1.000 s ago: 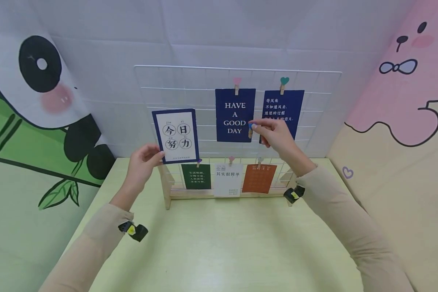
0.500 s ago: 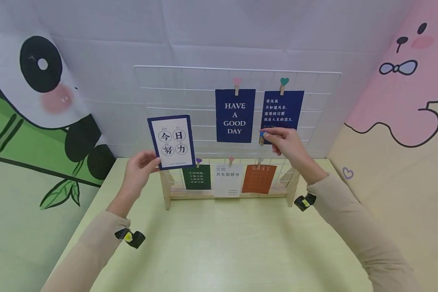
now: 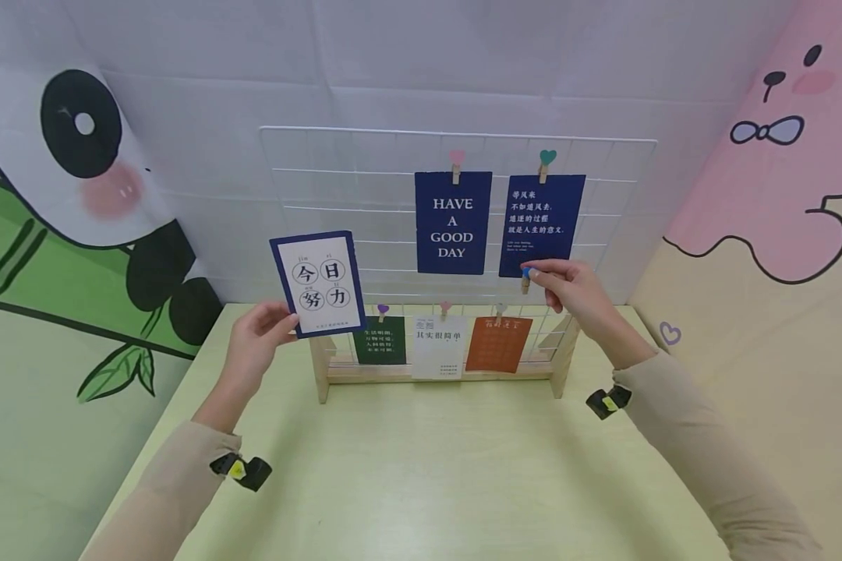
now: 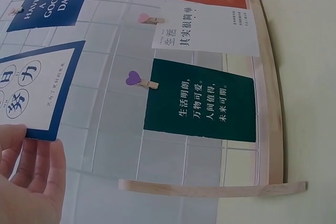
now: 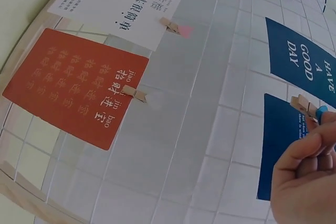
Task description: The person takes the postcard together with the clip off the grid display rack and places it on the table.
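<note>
My left hand [image 3: 256, 343] pinches the lower left corner of a white card with a navy border [image 3: 320, 284], held tilted in front of the rack's left side. Between thumb and fingertips, my right hand [image 3: 575, 292] holds a small wooden clothespin [image 3: 526, 284] with a blue top, just below a navy card with white Chinese lines [image 3: 540, 210]. A white wire grid rack [image 3: 351, 134] stands behind both hands. On its upper part, left of the right hand, hangs the navy "HAVE A GOOD DAY" card [image 3: 452, 222], clipped by a pink heart clothespin [image 3: 457, 160].
Along the rack's lower part hang a green card [image 4: 202, 100], a white card [image 3: 438, 347] and an orange card [image 5: 76, 87], each clipped at its top. A wooden base [image 3: 393, 375] supports the rack on a pale yellow table [image 3: 421, 467]. Cartoon-printed panels flank both sides.
My left hand has moved down and left with the bordered card. My right hand has moved right and down with the clothespin, uncovering the text on the right navy card.
</note>
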`<action>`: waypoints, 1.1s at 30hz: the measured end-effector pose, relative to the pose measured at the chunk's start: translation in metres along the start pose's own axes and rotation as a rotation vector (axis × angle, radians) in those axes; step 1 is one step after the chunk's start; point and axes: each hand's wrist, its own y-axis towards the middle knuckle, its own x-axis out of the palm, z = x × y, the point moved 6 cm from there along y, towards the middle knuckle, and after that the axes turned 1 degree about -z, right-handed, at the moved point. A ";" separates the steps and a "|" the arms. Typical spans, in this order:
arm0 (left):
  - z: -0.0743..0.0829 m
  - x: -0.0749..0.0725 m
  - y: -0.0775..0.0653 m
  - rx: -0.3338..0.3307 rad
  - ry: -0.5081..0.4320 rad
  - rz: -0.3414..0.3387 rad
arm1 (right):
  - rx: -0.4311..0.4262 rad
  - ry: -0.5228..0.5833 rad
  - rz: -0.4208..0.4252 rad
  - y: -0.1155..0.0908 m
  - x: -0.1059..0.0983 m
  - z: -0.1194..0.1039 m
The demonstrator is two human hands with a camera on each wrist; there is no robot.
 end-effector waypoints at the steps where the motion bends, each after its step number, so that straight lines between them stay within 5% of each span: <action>1: -0.001 0.000 -0.001 -0.003 -0.004 0.000 | 0.004 -0.009 -0.003 -0.002 -0.001 0.001; 10: -0.014 -0.005 -0.009 -0.039 -0.021 0.004 | 0.068 -0.020 -0.033 -0.015 -0.011 0.017; 33: -0.042 -0.019 -0.025 -0.086 -0.023 -0.011 | 0.077 -0.057 -0.067 -0.041 -0.033 0.054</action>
